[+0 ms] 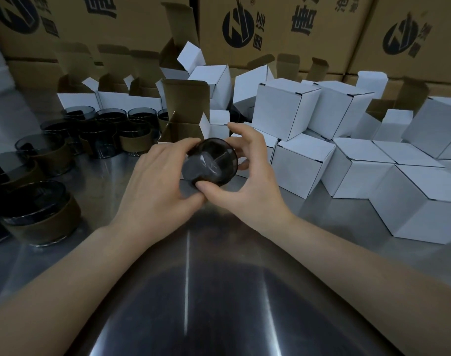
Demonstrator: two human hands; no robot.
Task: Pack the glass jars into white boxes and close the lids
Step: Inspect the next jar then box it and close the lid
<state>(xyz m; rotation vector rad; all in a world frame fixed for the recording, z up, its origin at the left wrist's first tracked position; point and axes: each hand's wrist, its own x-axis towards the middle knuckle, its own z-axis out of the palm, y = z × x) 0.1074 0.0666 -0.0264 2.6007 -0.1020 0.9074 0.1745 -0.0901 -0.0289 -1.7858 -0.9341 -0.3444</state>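
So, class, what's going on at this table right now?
A person grips a dark jar between left hand and right hand, tilted, just in front of an open box. More jars wait at the left of the table, and closed boxes are piled at the right. This jar is not yet packed.

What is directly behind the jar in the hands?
An open white box stands behind the jar, lid flap up. The jar and left hand cover its front; its bottom is hidden.
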